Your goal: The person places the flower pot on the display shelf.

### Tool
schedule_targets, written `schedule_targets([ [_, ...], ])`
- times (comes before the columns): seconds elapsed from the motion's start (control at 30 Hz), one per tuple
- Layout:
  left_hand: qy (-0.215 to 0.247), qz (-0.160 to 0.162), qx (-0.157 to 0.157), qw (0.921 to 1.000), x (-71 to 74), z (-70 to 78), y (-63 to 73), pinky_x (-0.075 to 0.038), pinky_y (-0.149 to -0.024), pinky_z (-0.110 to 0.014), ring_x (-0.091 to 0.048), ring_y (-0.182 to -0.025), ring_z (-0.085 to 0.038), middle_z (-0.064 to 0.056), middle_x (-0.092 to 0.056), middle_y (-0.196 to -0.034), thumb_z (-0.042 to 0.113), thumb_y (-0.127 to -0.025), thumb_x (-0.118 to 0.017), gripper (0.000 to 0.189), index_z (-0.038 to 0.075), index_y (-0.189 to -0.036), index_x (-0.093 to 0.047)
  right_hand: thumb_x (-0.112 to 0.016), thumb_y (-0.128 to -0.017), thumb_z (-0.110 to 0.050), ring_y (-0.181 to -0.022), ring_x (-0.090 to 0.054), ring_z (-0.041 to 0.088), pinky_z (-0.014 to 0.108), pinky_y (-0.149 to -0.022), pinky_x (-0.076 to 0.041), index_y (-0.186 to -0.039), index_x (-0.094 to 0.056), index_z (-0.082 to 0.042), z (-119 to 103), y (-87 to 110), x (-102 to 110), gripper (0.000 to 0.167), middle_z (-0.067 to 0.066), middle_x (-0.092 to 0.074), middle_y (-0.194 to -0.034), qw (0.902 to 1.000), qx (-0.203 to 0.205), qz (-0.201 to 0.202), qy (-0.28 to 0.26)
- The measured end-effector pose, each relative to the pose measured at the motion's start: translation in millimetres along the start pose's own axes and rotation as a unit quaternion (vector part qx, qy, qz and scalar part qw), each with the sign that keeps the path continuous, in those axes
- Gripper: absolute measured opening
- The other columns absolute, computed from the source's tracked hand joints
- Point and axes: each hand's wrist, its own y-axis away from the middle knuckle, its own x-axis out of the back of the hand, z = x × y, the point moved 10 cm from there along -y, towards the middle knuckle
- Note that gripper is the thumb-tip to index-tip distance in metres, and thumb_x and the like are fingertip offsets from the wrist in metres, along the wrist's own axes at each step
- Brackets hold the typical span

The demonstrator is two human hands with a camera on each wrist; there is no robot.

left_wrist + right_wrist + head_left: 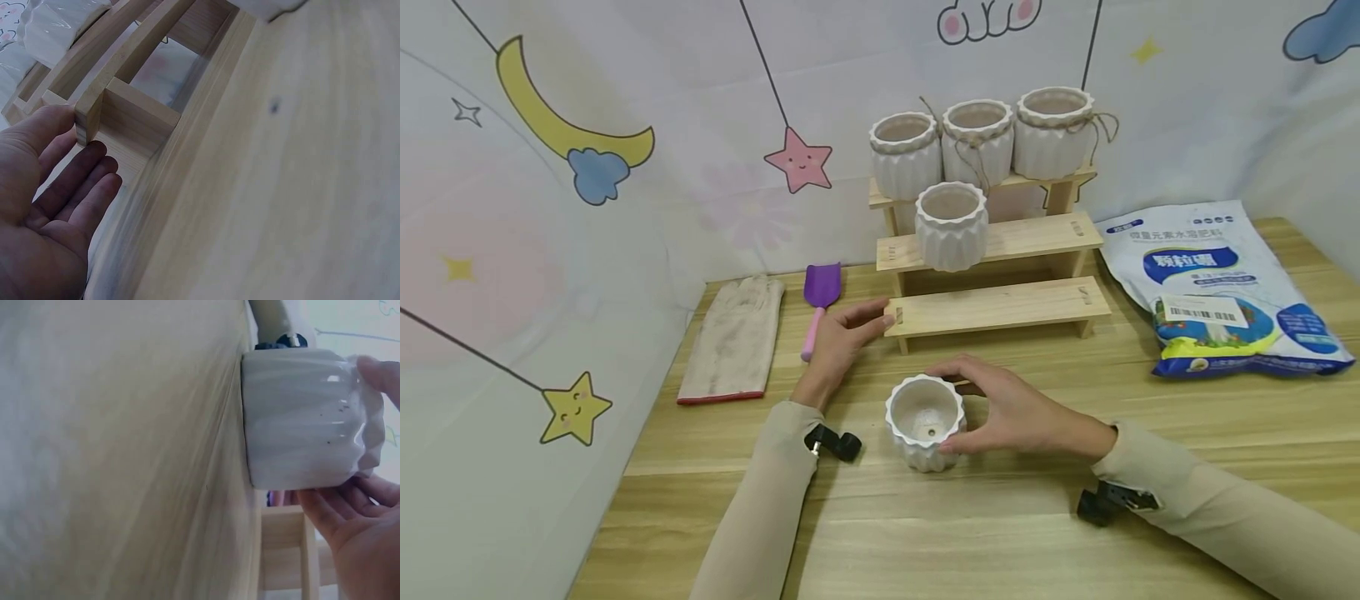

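Observation:
My right hand grips a white fluted flowerpot, thumb at the near side of its scalloped rim and fingers round the far side. Upright on the table, the pot shows a drain hole in its floor; the right wrist view has its glossy side with a few dark specks. At the left end of a three-step wooden stand, my left hand holds the lowest board by its end between thumb and index finger. In the left wrist view the other fingers curve loosely below it.
Three white pots with twine, including the middle pot, stand on the top step. Another pot sits on the middle step. Fabric gloves and a purple trowel lie left; a fertilizer bag lies right.

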Motion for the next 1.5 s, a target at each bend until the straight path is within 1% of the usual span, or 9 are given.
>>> schedule_targets([
  [0.13,0.0,0.002,-0.001,1.0,0.4,-0.5,-0.3,-0.054,-0.095,-0.026,-0.07,-0.116,-0.019,-0.009,-0.075,-0.128,0.012,-0.095,-0.083,0.036,0.003,-0.129,-0.076,-0.099,-0.077,-0.022,-0.124,-0.063,0.026,0.041,-0.106,-0.053,-0.14,-0.059,-0.001,-2.8,0.5,-1.2,0.077,0.006,-0.064,-0.135,0.9999,0.013,0.004,0.006],
  [0.3,0.001,0.002,0.0,1.0,0.6,-0.6,0.1,-0.054,-0.094,-0.026,-0.07,-0.115,-0.02,-0.009,-0.075,-0.128,0.012,-0.095,-0.082,0.036,0.003,-0.129,-0.075,-0.098,-0.075,-0.019,-0.125,-0.062,0.024,0.04,-0.108,-0.051,-0.14,-0.059,-0.002,-2.8,0.5,-1.9,0.078,0.005,-0.063,-0.135,0.9998,0.018,0.003,0.006],
  [0.57,0.004,0.002,0.006,1.0,0.3,-1.0,-0.2,-0.055,-0.093,-0.025,-0.07,-0.114,-0.019,-0.009,-0.075,-0.129,0.012,-0.095,-0.082,0.036,0.004,-0.13,-0.075,-0.097,-0.075,-0.017,-0.127,-0.061,0.028,0.042,-0.109,-0.051,-0.143,-0.057,-0.001,-1.4,1.3,2.7,0.081,0.01,-0.062,-0.139,0.9999,0.009,0.004,0.004],
  [0.93,0.007,0.001,0.005,1.0,0.1,-0.6,0.6,-0.055,-0.093,-0.026,-0.069,-0.114,-0.019,-0.009,-0.075,-0.129,0.012,-0.095,-0.082,0.036,0.004,-0.13,-0.076,-0.096,-0.075,-0.017,-0.125,-0.063,0.03,0.044,-0.108,-0.051,-0.142,-0.057,0.0,-5.4,1.2,9.8,0.079,0.012,-0.064,-0.135,0.9995,0.024,0.017,0.013],
  [1.17,0.008,0.001,0.005,1.0,0.6,-1.3,-0.6,-0.054,-0.094,-0.025,-0.069,-0.115,-0.019,-0.011,-0.074,-0.13,0.012,-0.095,-0.083,0.037,0.003,-0.13,-0.075,-0.095,-0.074,-0.017,-0.123,-0.063,0.026,0.043,-0.108,-0.052,-0.141,-0.058,-0.001,-6.1,0.9,18.5,0.078,0.008,-0.065,-0.133,0.999,0.017,0.031,0.026],
  [1.5,0.007,0.001,-0.002,1.0,0.6,0.3,-0.4,-0.054,-0.094,-0.026,-0.069,-0.115,-0.019,-0.009,-0.075,-0.129,0.01,-0.095,-0.082,0.036,0.003,-0.129,-0.076,-0.096,-0.076,-0.012,-0.121,-0.063,0.026,0.04,-0.108,-0.051,-0.138,-0.059,-0.001,-6.8,-0.2,33.7,0.073,0.008,-0.064,-0.132,0.9988,0.007,0.047,0.009],
])
